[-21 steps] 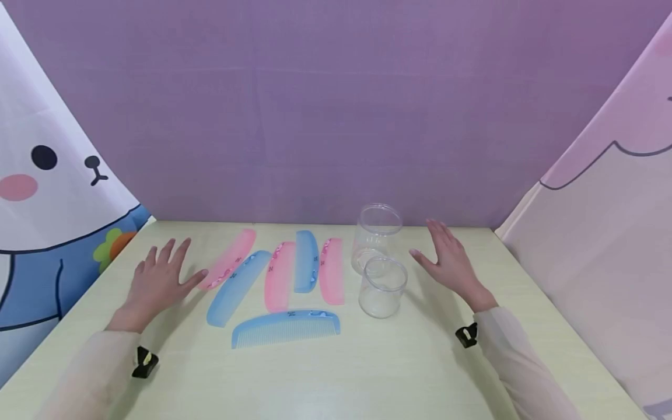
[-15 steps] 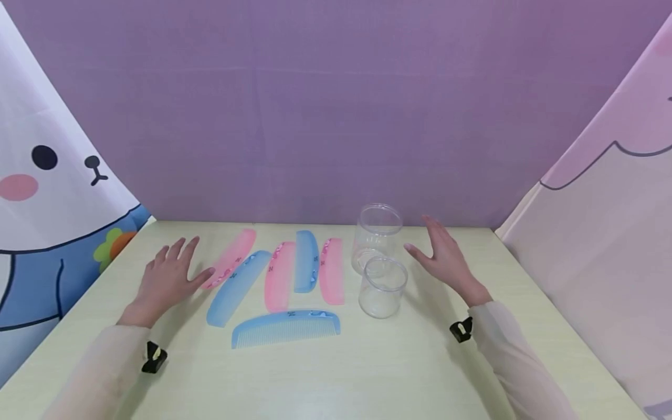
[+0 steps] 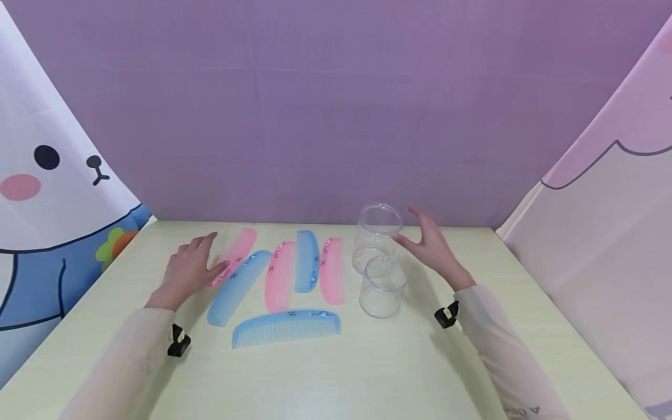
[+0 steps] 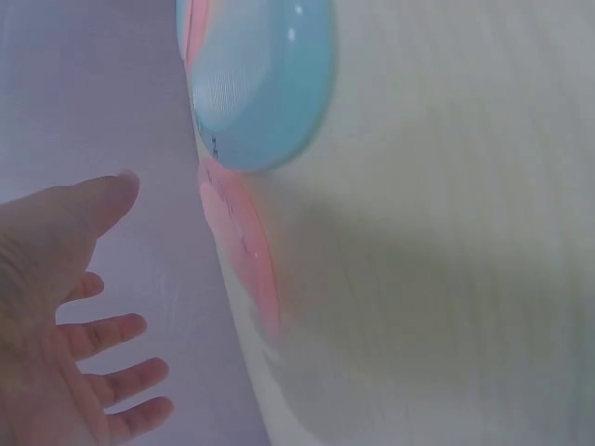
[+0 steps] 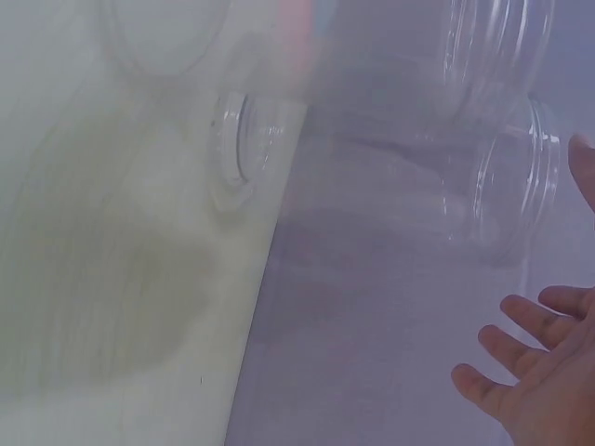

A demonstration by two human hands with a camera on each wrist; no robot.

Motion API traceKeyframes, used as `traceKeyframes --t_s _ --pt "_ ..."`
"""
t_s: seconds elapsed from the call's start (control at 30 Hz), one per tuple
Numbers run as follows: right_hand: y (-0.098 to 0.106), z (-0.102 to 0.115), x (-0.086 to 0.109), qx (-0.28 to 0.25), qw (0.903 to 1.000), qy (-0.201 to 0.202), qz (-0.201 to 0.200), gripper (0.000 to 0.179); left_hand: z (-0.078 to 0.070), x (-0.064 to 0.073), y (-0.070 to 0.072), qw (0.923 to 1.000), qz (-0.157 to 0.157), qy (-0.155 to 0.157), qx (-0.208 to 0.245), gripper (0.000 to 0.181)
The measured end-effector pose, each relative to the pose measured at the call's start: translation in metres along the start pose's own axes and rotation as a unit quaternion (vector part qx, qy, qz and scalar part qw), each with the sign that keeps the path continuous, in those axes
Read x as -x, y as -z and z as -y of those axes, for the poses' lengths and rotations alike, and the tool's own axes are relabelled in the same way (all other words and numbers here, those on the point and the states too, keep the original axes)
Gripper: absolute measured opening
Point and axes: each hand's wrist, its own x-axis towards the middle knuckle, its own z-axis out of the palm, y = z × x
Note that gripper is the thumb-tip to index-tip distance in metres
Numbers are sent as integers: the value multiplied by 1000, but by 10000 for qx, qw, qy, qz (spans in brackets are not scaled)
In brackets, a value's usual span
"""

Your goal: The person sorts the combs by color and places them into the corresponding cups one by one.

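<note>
- Since the earlier frames, the left hand [image 3: 185,271] has moved inward over the counter [image 3: 346,379], and its thumb now overlaps the first pink comb [image 3: 241,248] in the head view.
- The right hand [image 3: 431,251] has also come inward; its thumb now reaches the tall cup [image 3: 366,242] in that view. Whether it touches the rim, I cannot tell.
- The combs and cups lie where they did.
- Both hands are free of any load, fingers spread and thumbs held apart.
- Just right of the left hand, the first pink comb slants, with a slanted blue comb [image 3: 238,289] beside it.
- Farther right, between the hands, lie the middle pink comb [image 3: 280,277], the short blue comb [image 3: 307,261] and the last pink comb [image 3: 332,271], roughly side by side.
- Nearer the person than either hand, the long blue comb [image 3: 286,328] lies crosswise, teeth toward the person.
- The combs have curved spines with small printed patterns.
- Left of the right hand, the tall cup and short cup [image 3: 382,296] stand upright, clear and round-rimmed.
</note>
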Motion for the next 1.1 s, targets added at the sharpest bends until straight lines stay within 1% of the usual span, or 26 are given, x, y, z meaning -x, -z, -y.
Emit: traceKeyframes --t_s 0.2,0.53,0.7,0.87,1.1 --pt "-7 2 -7 -219 9997 -102 0 84 -3 -8 -6 9998 84 100 172 74" --pt "-20 0 -13 -927 9946 -476 0 85 -5 -20 -12 9977 360 386 417 73" --pt "-26 -3 -14 -1063 9935 -398 43 85 -5 -23 -14 9949 591 589 567 71" --pt "-30 -4 -14 -1212 9921 -315 49 85 -6 -24 -15 9915 844 696 707 70" --pt "-33 -5 -12 -1455 9881 -492 23 85 -8 -26 -19 9884 994 784 836 68"
